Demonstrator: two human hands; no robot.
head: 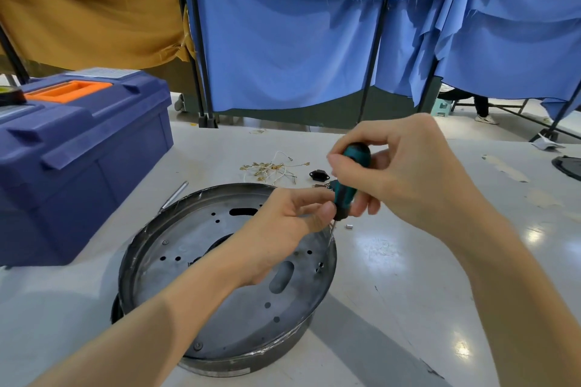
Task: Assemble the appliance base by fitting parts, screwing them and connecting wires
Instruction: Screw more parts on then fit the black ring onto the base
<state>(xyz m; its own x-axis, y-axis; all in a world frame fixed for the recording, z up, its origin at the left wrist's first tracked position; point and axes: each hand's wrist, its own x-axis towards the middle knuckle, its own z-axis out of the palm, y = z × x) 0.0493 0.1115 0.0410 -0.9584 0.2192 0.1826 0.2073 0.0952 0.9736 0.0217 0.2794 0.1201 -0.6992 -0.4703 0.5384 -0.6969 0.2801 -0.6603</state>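
Tightly, right grip (405,173) curls round screwdriver (344,196).

Head-worn camera looks down, close over the table (408,276).

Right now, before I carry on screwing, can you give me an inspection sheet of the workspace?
Surface: glossy pale grey table, glare patches at right.
Job's things: round dark metal appliance base with punched holes, on the table; teal-and-black screwdriver held over its far rim; small black plastic part beyond.
Clutter: blue plastic toolbox with orange handle at left; small silver cylinder near the rim.
Grippers: right hand grips the screwdriver's handle; left hand pinches its lower end.
Cables: loose white wires with brass terminals, beyond the base.
Surroundings: blue cloth curtains, mustard cloth at left.
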